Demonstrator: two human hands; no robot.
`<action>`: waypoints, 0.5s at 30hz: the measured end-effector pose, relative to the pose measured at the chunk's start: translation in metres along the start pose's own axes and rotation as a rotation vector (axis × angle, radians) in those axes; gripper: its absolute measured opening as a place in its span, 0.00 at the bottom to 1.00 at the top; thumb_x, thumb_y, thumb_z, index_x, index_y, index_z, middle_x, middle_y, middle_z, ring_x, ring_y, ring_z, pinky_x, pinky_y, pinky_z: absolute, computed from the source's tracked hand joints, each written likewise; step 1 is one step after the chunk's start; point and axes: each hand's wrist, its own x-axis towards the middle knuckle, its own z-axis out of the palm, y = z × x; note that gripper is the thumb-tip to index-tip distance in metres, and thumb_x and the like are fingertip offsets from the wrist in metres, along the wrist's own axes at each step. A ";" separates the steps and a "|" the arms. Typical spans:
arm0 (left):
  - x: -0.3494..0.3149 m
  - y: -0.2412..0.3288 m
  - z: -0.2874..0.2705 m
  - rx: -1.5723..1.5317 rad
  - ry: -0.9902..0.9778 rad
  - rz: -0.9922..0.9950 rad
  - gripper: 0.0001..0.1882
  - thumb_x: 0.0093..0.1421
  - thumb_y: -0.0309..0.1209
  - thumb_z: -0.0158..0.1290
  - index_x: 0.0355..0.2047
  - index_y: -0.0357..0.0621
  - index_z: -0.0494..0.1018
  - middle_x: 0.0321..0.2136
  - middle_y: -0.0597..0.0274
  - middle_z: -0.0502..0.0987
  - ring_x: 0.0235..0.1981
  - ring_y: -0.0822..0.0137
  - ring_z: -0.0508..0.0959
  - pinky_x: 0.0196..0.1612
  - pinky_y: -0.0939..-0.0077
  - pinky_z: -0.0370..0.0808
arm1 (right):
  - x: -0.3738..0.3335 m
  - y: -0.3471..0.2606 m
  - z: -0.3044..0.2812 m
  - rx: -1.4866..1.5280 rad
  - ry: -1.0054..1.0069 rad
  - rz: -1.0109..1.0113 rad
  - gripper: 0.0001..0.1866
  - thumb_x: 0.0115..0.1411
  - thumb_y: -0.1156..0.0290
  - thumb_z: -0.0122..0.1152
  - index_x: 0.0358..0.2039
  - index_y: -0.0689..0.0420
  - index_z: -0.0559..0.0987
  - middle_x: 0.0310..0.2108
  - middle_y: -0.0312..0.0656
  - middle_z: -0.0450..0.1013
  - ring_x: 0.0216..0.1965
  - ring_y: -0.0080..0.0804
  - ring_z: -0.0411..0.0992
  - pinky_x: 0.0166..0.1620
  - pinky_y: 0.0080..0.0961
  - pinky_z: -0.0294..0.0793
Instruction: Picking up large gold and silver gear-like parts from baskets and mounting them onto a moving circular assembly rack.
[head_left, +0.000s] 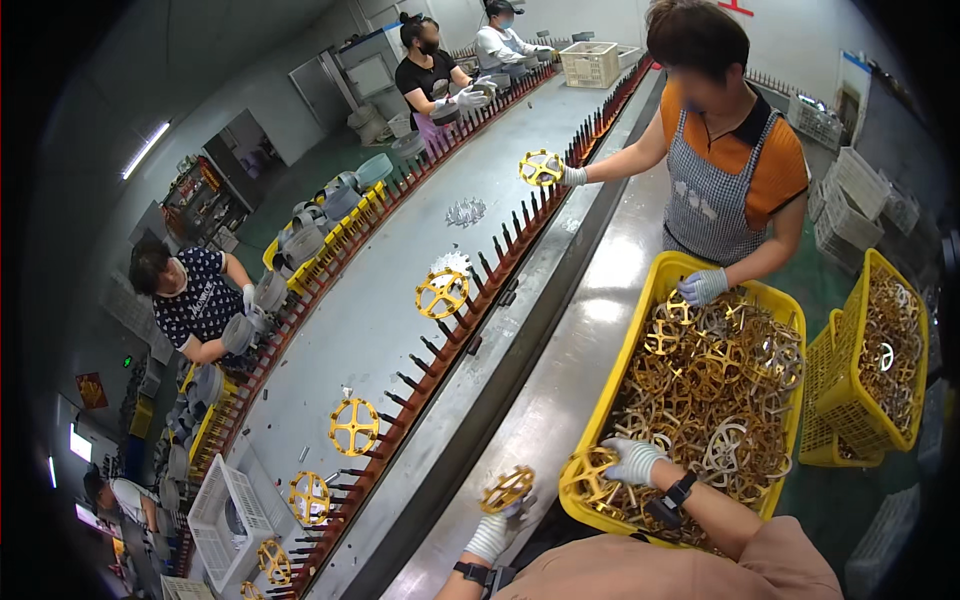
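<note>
My left hand [491, 536], in a striped white glove, grips a gold spoked ring [508, 489] over the metal ledge beside the conveyor. At the near left corner of a yellow crate [627, 355], my right hand [636, 463] closes on another gold spoked ring [594, 478]. A heap of gold and silver spoked rings [700, 400] fills this crate. Across it, a co-worker's gloved hand [704, 287] rests on the heap, while that person's other hand holds a gold spoked ring [541, 168] near the conveyor pegs. My fingertips are partly hidden by the rings.
A conveyor [400, 240] edged with upright dark pegs [430, 365] runs away from me. Gold rings [354, 427] stand against its near pegs. More filled yellow baskets [850, 370] stand at right. A white crate [225, 525] sits on the conveyor's near end; co-workers line its far side.
</note>
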 end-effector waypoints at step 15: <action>-0.001 -0.027 0.014 0.134 0.062 0.267 0.15 0.62 0.25 0.51 0.50 0.44 0.68 0.44 0.58 0.75 0.40 0.63 0.77 0.40 0.67 0.79 | 0.022 -0.010 0.096 0.738 -0.536 -0.272 0.29 0.62 0.64 0.54 0.61 0.62 0.61 0.54 0.45 0.67 0.51 0.33 0.68 0.54 0.32 0.70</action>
